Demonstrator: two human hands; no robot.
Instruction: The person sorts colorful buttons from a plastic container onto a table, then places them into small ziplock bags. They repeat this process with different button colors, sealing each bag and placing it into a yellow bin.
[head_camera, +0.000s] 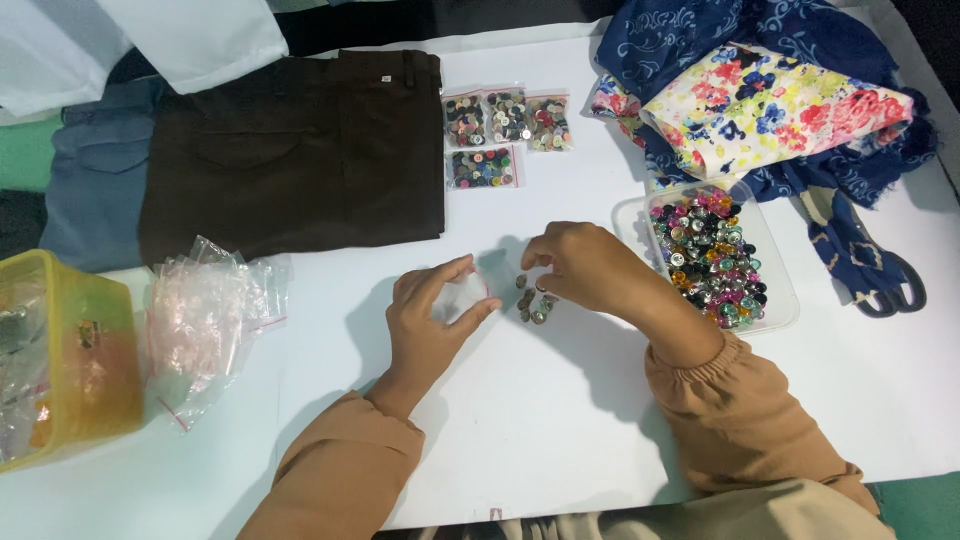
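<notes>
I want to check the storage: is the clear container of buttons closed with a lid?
No, the clear container stands open, its colourful buttons exposed.

Your left hand (432, 318) holds a small bag (470, 292) left of a button pile (533, 303) under your right hand (585, 265). Right of that sits the button tray (782, 300); behind lie four filled bags (505, 135); far left, empty bags (205, 315) beside a bin (105, 340).

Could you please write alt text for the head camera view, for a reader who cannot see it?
Over a white table, the left hand holds a small clear plastic bag while the right hand touches a little pile of buttons. A clear tub of colourful buttons, four filled button bags, dark brown trousers and empty bags surround them.
</notes>
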